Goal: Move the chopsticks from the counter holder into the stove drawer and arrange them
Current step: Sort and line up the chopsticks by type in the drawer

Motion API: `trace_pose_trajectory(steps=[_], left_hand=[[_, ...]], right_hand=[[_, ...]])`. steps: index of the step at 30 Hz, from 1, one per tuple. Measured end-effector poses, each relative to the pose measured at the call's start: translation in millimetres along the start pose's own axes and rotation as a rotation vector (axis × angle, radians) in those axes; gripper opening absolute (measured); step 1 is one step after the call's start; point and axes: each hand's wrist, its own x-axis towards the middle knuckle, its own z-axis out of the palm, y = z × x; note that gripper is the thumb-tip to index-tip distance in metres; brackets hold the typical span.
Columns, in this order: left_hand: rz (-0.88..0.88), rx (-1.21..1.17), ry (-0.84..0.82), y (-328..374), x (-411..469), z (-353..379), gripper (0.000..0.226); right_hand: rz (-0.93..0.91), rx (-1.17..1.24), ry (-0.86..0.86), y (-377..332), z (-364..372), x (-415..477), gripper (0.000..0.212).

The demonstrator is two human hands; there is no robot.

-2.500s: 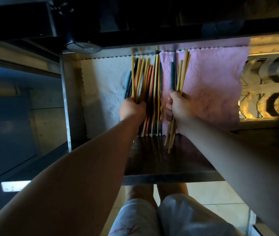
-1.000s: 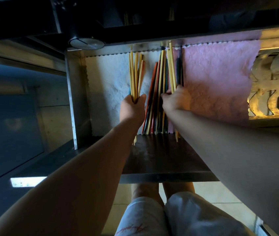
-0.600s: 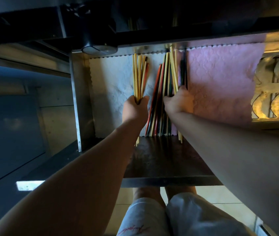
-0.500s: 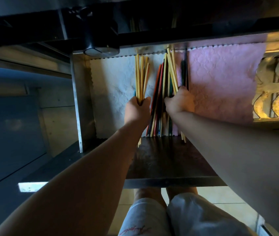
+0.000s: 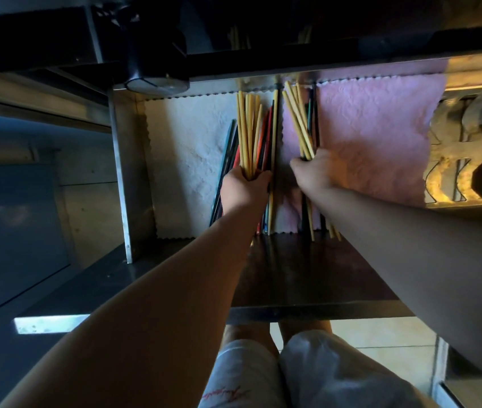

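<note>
The open stove drawer (image 5: 122, 172) is lined with a white cloth (image 5: 186, 148) on the left and a pink cloth (image 5: 375, 134) on the right. My left hand (image 5: 245, 189) is closed around a bundle of yellow chopsticks (image 5: 248, 134) over the white cloth. Red, dark and blue chopsticks (image 5: 266, 142) lie loose beside and under that hand. My right hand (image 5: 316, 172) grips a second bundle of yellow chopsticks (image 5: 297, 119) with some dark ones, over the edge of the pink cloth. Their lower ends stick out past the cloth's front edge.
A dark stove body with a round knob (image 5: 157, 81) hangs over the drawer's far end. The drawer's dark front panel (image 5: 307, 278) lies toward me. A patterned metal grille (image 5: 475, 148) stands at the right. My knees in white shorts (image 5: 292, 375) show below, over tiled floor.
My right hand has pulled its yellow bundle rightward, away from the coloured chopsticks, opening a gap. My left hand keeps its grip on its yellow bundle, which sits slightly lower in the view.
</note>
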Motion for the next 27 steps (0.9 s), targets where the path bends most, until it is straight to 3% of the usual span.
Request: trace_pose_trajectory(steps=[3,9,19,24,27], left_hand=[[0.007,0.018,-0.01,2.8,-2.6,10.2,0.019],[-0.031,0.08,0.056,6.1,-9.1,26.4,0.022],[-0.049,0.166,0.131,10.7,-11.6,44.2,0.016],[-0.006,0.117,0.109,10.3,-12.8,34.5,0.009],[0.034,0.136,0.074,7.0,-10.4,22.6,0.012]], right_hand=[[-0.07,-0.034,0.016,3.5,-6.7,-0.2,0.034],[-0.14,-0.101,0.053,13.8,-24.8,0.7,0.032],[-0.216,-0.067,0.008,19.3,-43.0,-8.8,0.027],[-0.198,0.0,-0.048,16.3,-48.8,-12.6,0.016],[-0.208,0.045,-0.052,14.9,-45.8,-11.2,0.022]])
